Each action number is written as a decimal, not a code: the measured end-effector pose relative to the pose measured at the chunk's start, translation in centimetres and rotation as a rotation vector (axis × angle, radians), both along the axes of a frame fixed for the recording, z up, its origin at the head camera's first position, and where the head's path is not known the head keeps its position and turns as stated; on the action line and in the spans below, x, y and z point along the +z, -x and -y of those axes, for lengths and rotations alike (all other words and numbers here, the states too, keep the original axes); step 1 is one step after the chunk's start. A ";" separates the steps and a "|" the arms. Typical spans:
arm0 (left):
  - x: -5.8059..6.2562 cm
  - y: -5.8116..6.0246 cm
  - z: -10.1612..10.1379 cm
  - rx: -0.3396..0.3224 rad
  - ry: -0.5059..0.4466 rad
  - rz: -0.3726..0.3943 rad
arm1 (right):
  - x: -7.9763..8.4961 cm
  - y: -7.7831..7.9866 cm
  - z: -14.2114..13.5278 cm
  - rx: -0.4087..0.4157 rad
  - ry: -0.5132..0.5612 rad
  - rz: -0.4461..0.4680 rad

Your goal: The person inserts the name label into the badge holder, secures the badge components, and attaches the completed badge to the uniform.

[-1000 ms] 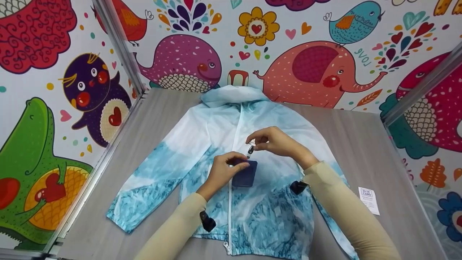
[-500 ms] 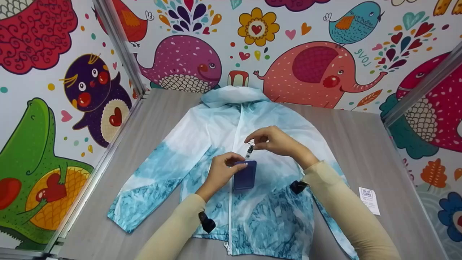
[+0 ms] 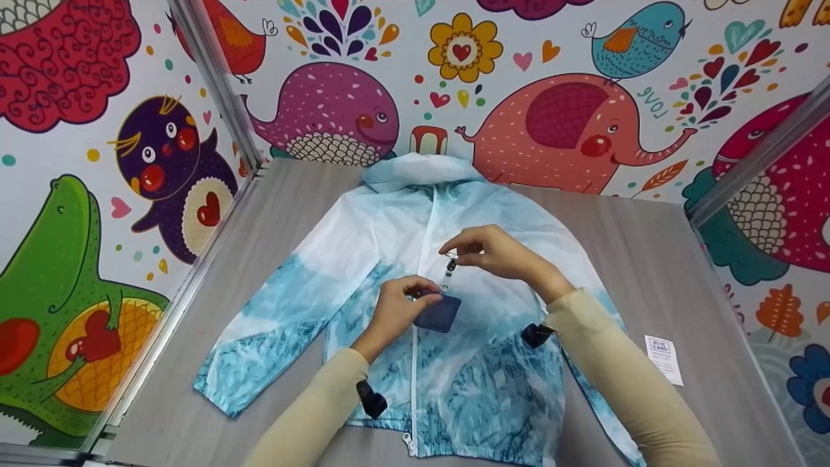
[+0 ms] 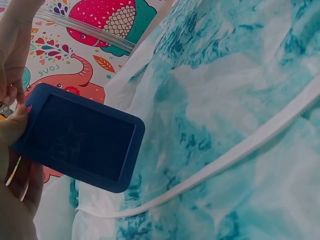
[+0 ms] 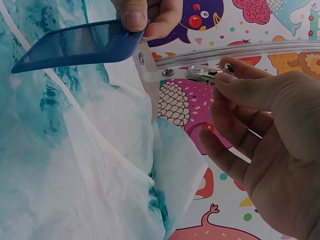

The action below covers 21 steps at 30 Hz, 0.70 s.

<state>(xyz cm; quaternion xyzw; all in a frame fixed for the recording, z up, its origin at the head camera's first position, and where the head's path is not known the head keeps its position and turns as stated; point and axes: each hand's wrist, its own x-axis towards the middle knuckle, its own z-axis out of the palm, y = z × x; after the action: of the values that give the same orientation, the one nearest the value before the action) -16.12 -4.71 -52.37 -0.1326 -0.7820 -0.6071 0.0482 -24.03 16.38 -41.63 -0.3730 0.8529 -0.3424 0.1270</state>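
Observation:
A dark blue badge holder (image 3: 438,314) is pinched at its upper edge between the thumb and fingers of my left hand (image 3: 397,308), over the front of a white and teal zip jacket (image 3: 363,227). In the left wrist view its framed window shows a faint star-like mark. My right hand (image 3: 499,253), just above and to the right, pinches a small metal badge clip (image 5: 200,73) between thumb and forefinger. A clear strap with snaps (image 5: 155,75) runs from the clip to the holder's top edge. The other right fingers are loosely bent.
The jacket lies spread on a grey wood-grain table (image 3: 188,363), hood at the far side, with its zipper pull (image 3: 408,443) at the near hem. A small white printed card (image 3: 663,360) lies to the right. Cartoon-printed panels (image 3: 415,71) with metal rails stand around the table.
The badge holder has tilted, its lower end swinging slightly up and left. More of the clear strap shows between holder and clip. Both hands stay nearly in place.

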 end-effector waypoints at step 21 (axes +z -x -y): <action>-0.3 -0.1 0.8 -0.020 -0.014 -0.003 | -1.8 -1.1 -2.5 -0.080 -0.020 0.015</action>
<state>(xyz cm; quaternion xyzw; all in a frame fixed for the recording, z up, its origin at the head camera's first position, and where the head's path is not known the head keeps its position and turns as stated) -15.98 -5.50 -52.64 -0.1410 -0.7763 -0.6128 0.0444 -22.92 18.85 -43.40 -0.3347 0.8696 -0.3414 0.1235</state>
